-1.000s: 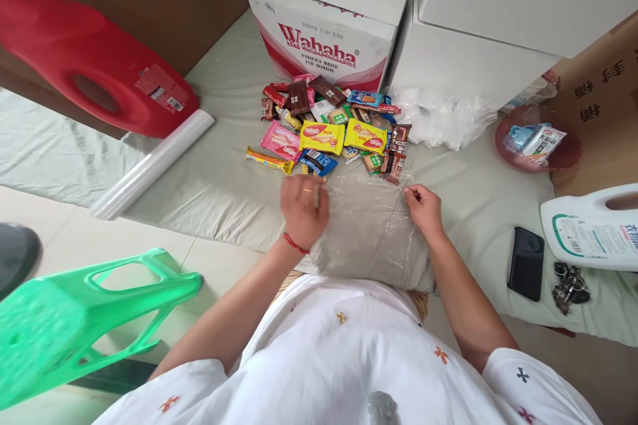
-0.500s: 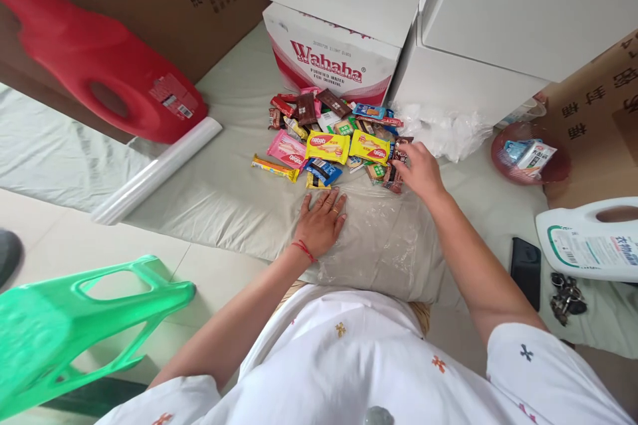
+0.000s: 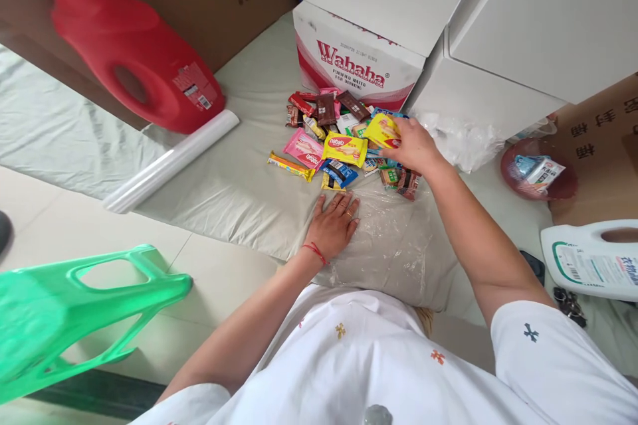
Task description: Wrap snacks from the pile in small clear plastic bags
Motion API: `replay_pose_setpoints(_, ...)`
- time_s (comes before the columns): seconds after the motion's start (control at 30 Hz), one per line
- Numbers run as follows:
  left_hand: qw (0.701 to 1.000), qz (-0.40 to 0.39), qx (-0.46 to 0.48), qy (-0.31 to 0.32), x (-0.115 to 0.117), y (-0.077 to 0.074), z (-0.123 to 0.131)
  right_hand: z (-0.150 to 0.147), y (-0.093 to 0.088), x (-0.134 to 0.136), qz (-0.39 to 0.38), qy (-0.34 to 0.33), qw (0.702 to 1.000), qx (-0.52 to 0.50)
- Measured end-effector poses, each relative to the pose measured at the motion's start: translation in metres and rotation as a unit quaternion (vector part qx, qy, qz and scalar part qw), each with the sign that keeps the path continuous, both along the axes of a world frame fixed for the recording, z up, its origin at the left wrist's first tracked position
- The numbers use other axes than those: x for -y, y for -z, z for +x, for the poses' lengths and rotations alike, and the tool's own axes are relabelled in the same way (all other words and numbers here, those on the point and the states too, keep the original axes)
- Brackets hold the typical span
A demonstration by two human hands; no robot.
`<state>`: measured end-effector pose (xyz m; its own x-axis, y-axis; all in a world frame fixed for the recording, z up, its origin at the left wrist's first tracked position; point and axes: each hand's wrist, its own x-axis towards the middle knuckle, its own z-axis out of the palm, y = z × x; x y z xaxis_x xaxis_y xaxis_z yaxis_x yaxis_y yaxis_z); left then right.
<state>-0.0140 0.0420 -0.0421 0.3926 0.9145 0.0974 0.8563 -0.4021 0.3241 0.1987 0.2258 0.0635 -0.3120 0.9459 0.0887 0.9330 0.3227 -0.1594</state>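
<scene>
A pile of small wrapped snacks lies on the pale green cloth. My right hand [image 3: 415, 145] grips a yellow wafer packet [image 3: 383, 129] by its right end, at the right side of the pile. Left of it lies another yellow wafer packet [image 3: 345, 149], with a pink wafer packet [image 3: 304, 148] and a blue packet [image 3: 340, 172] close by. Dark brown packets [image 3: 326, 109] sit at the back. My left hand [image 3: 333, 222] lies flat, fingers spread, on the clear plastic sheet [image 3: 393, 239] just in front of the pile.
Behind the snacks stands a white and red carton [image 3: 356, 66]. A red jug [image 3: 144, 73] and a roll of clear film [image 3: 172, 163] are on the left, above a green stool [image 3: 100, 305]. To the right are a red bowl [image 3: 513, 172], a white jug [image 3: 588, 262] and keys [image 3: 568, 305].
My right hand has moved from the brown packets at the pile's right edge and taken hold of the right yellow wafer packet, which is now tilted. The camera view has shifted slightly.
</scene>
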Motion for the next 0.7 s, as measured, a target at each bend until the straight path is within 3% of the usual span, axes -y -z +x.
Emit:
replay_pose_setpoints(0.17,1.000,-0.001,0.007,-0.001,0.000,0.000,0.000,-0.068,0.016,-0.003,0.008,-0.095,0.995,0.039)
replay_pose_setpoints(0.3,1.000,-0.004,0.009,-0.002,0.001,-0.001,0.000,-0.093,0.025,-0.010,-0.052,-0.112,0.987,0.106)
replay_pose_setpoints(0.4,1.000,-0.003,0.014,0.000,0.001,-0.002,-0.001,-0.096,0.020,-0.012,-0.080,-0.129,0.978,0.141)
replay_pose_setpoints(0.53,1.000,-0.007,0.018,-0.006,0.001,-0.004,-0.001,-0.092,0.008,-0.006,-0.063,-0.125,0.980,0.139)
replay_pose_setpoints(0.7,1.000,-0.003,0.026,-0.004,0.001,-0.003,0.000,-0.046,-0.012,0.020,-0.039,-0.117,0.991,0.050)
